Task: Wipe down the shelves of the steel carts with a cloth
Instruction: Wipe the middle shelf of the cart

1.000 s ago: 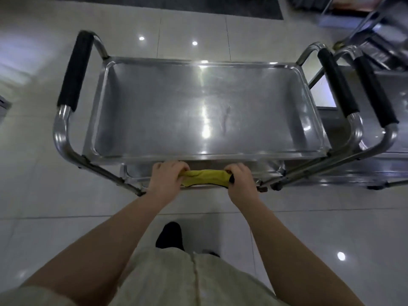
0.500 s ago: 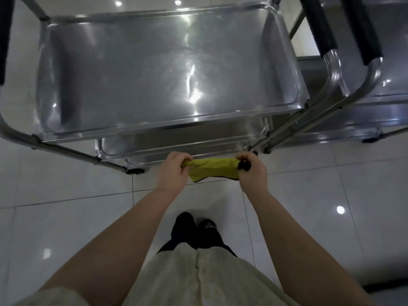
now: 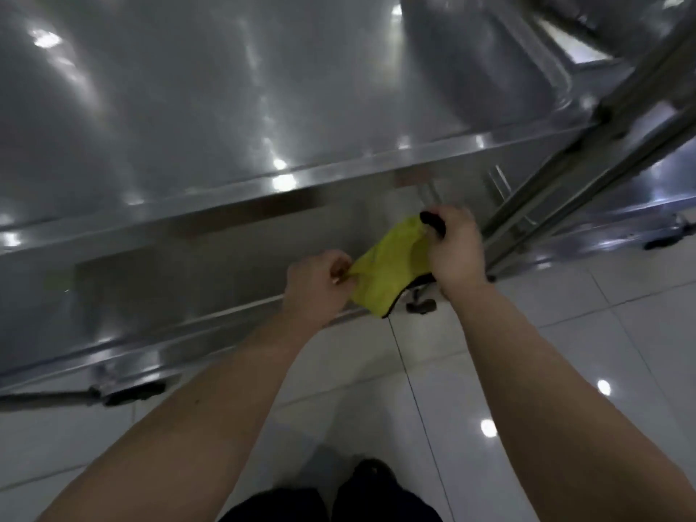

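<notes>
Steel cart top shelf (image 3: 226, 88) fills upper left, lower shelf (image 3: 180, 280) beneath it. Left hand (image 3: 316, 286) pinches lower-left corner of yellow cloth (image 3: 388, 269), fingers curled on it. Cloth stretched between 2 hands, in air before lower shelf edge. Right hand (image 3: 454, 250) grips cloth's upper-right end, fingers clamped. Cart legs (image 3: 542, 182) just right; tiled floor (image 3: 565, 352) below.

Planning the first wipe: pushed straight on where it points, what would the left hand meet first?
The left hand pinches the yellow cloth ahead; past that, likely the cart's lower shelf, depth unclear.
</notes>
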`<action>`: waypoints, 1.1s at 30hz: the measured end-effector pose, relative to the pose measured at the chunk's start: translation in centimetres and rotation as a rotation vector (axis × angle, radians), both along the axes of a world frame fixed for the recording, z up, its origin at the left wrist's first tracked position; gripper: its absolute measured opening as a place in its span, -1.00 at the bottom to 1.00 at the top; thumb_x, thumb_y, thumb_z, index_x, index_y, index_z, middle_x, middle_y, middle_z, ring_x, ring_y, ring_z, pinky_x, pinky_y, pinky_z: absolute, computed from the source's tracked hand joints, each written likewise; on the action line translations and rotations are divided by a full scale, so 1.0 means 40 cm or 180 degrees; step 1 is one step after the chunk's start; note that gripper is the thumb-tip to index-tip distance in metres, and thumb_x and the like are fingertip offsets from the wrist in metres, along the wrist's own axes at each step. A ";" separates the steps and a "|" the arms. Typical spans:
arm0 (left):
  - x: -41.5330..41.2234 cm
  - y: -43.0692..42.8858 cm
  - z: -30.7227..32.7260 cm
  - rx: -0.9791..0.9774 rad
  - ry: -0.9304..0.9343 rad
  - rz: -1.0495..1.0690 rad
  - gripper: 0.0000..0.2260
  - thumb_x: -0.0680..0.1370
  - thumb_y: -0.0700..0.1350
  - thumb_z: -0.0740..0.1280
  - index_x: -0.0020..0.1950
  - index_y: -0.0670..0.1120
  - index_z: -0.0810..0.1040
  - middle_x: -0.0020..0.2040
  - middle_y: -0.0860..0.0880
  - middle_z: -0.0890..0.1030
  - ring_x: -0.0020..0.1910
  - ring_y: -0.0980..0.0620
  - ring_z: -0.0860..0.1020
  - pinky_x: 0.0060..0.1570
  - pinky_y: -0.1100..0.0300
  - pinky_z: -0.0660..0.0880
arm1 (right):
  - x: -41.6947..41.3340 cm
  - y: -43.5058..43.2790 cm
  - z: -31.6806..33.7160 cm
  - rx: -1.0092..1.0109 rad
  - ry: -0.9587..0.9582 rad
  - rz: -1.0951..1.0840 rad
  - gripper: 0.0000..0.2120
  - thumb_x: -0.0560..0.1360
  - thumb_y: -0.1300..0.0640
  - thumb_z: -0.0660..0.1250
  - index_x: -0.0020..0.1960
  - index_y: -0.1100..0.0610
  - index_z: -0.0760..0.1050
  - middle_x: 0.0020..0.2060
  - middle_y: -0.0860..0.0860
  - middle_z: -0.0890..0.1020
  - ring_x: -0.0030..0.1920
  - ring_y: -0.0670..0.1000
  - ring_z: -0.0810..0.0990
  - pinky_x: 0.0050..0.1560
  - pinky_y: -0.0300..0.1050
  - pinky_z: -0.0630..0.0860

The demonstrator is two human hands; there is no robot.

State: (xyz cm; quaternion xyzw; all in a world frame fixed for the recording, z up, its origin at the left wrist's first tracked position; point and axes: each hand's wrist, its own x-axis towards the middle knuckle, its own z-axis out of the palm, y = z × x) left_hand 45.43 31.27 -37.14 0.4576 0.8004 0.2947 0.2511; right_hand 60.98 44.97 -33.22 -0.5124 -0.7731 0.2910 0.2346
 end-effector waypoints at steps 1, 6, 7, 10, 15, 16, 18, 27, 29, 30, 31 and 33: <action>-0.018 0.035 -0.051 -0.0008 0.0155 -0.0040 -0.73 0.35 0.19 0.31 -0.09 0.06 0.60 -0.22 0.12 0.59 -0.11 0.01 0.60 -0.08 0.15 0.43 | -0.024 0.042 -0.045 0.0141 -0.0071 0.0079 -0.71 0.50 0.38 0.25 0.17 0.23 0.58 0.07 0.20 0.58 0.07 0.14 0.54 0.06 -0.19 0.39; -0.108 0.114 -0.207 0.0339 0.1208 -0.0102 -0.51 0.39 0.30 0.08 0.07 0.08 0.63 -0.01 -0.03 0.58 0.10 -0.12 0.48 0.10 -0.02 0.44 | -0.125 0.127 -0.238 0.0814 -0.1218 0.0071 -0.68 0.53 0.19 0.27 0.27 0.10 0.52 0.27 0.17 0.47 0.24 0.25 0.42 0.23 0.12 0.35; -0.130 0.113 -0.219 0.0507 0.1263 -0.0013 -0.50 0.40 0.28 0.08 0.10 0.06 0.62 0.03 -0.05 0.56 0.13 -0.12 0.47 0.14 -0.04 0.44 | -0.135 0.121 -0.264 0.0959 -0.1334 -0.0109 -0.63 0.54 0.14 0.28 0.34 0.09 0.46 0.37 0.17 0.39 0.33 0.27 0.34 0.33 0.16 0.27; -0.230 0.106 -0.250 0.0580 0.1758 0.0179 -0.59 0.51 0.18 0.13 0.22 0.03 0.56 0.22 -0.06 0.55 0.21 -0.16 0.45 0.22 -0.08 0.41 | -0.166 0.063 -0.302 0.0649 -0.1401 -0.0348 -0.34 0.57 -0.16 0.18 0.53 0.18 0.13 0.55 0.22 0.06 0.51 0.32 0.02 0.47 0.28 -0.09; -0.361 0.072 -0.280 -0.0491 0.1978 0.0362 -0.56 0.62 0.14 0.08 0.48 0.05 0.32 0.52 0.01 0.30 0.50 -0.08 0.22 0.41 -0.08 0.17 | -0.188 0.011 -0.345 0.0080 -0.2250 0.0282 0.06 0.37 -0.59 -0.13 0.58 0.11 -0.27 0.55 0.20 -0.23 0.52 0.33 -0.25 0.42 0.38 -0.30; -0.376 0.065 -0.281 -0.0579 0.2064 0.0362 -0.55 0.62 0.14 0.08 0.50 0.06 0.28 0.54 0.02 0.26 0.51 -0.08 0.19 0.41 -0.09 0.15 | -0.174 0.047 -0.342 0.0061 -0.2261 0.0352 0.06 0.34 -0.61 -0.13 0.58 0.06 -0.27 0.56 0.17 -0.24 0.53 0.31 -0.26 0.43 0.37 -0.30; -0.398 0.056 -0.275 -0.0686 0.2188 0.0273 -0.52 0.62 0.17 0.05 0.53 0.08 0.22 0.55 0.03 0.22 0.53 -0.09 0.14 0.45 -0.14 0.13 | -0.134 0.132 -0.325 0.0028 -0.2281 0.0425 0.04 0.32 -0.61 -0.10 0.58 -0.03 -0.24 0.57 0.10 -0.24 0.54 0.26 -0.26 0.46 0.35 -0.28; -0.448 0.030 -0.253 -0.1028 0.2246 -0.0186 -0.55 0.67 0.09 -0.04 0.57 0.15 0.05 0.59 0.12 0.09 0.57 0.02 0.00 0.49 -0.16 -0.20 | -0.391 -0.037 -0.354 0.0719 -0.2044 0.1485 -0.17 0.41 -0.55 -0.12 0.57 -0.18 -0.08 0.58 0.02 -0.21 0.53 0.28 -0.30 0.42 0.41 -0.30; -0.458 0.015 -0.250 -0.0969 0.2106 -0.0183 -0.56 0.67 0.07 -0.04 0.57 0.17 0.04 0.58 0.14 0.08 0.57 0.03 0.03 0.50 -0.15 -0.21 | -0.436 -0.101 -0.355 0.0943 -0.1986 0.2015 -0.23 0.44 -0.53 -0.13 0.56 -0.25 -0.12 0.57 -0.05 -0.21 0.54 0.23 -0.28 0.43 0.37 -0.33; -0.461 0.009 -0.250 -0.0932 0.2078 -0.0180 -0.56 0.67 0.07 -0.04 0.57 0.18 0.04 0.58 0.14 0.08 0.56 0.05 0.05 0.50 -0.14 -0.22 | -0.437 -0.098 -0.357 0.0993 -0.1986 0.2147 -0.25 0.44 -0.53 -0.12 0.55 -0.29 -0.15 0.57 -0.09 -0.21 0.55 0.20 -0.24 0.44 0.34 -0.34; -0.464 0.006 -0.250 -0.0890 0.2074 -0.0176 -0.56 0.67 0.09 -0.03 0.57 0.19 0.05 0.58 0.15 0.08 0.56 0.06 0.07 0.50 -0.13 -0.22 | -0.428 -0.075 -0.355 0.1009 -0.1961 0.2212 -0.25 0.43 -0.53 -0.10 0.53 -0.32 -0.17 0.57 -0.14 -0.20 0.55 0.18 -0.19 0.45 0.32 -0.32; -0.468 0.006 -0.247 -0.0811 0.2077 -0.0190 -0.56 0.66 0.12 -0.02 0.56 0.21 0.07 0.58 0.16 0.10 0.55 0.09 0.10 0.51 -0.09 -0.19 | -0.389 0.008 -0.352 0.0956 -0.1927 0.2169 -0.26 0.43 -0.53 -0.03 0.52 -0.35 -0.18 0.56 -0.19 -0.18 0.56 0.16 -0.10 0.48 0.28 -0.27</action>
